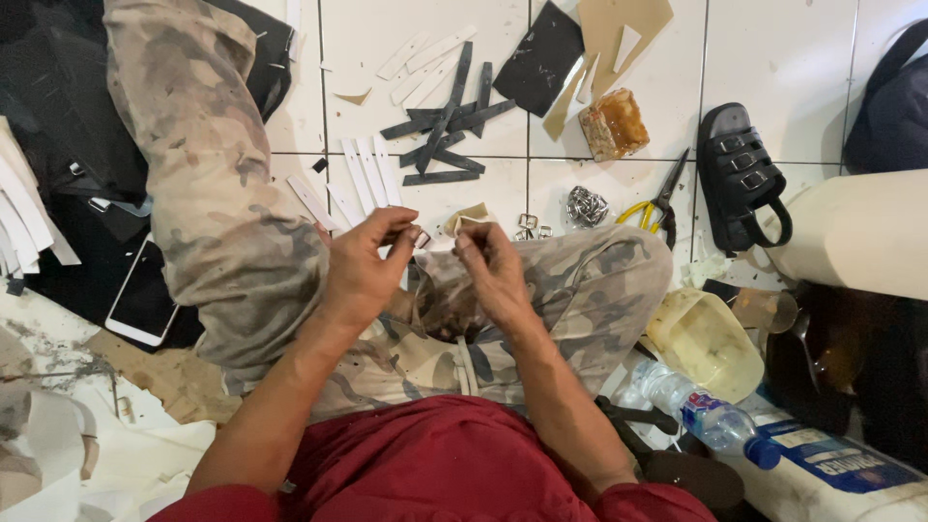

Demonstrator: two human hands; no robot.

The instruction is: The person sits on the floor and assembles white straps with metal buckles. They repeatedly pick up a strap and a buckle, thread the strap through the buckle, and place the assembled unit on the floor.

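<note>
Small buckle point(421, 237) pinched in left hand point(362, 266) grip

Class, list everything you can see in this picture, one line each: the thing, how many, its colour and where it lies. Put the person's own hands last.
dark straps: a loose pile, dark grey, on the floor tiles, top centre
white strips: several, white, floor left of the pile
dark sheet: one, black, top centre
scissors: one, yellow handles, right of centre
metal buckles: small heap, silver, beside the scissors
sandal: one, black, right
phone: one, white edge, left
water bottle: one, clear, blue cap, lower right
left hand: fingers pinch a small buckle piece
right hand: fingers pinch a small piece, unclear
</note>
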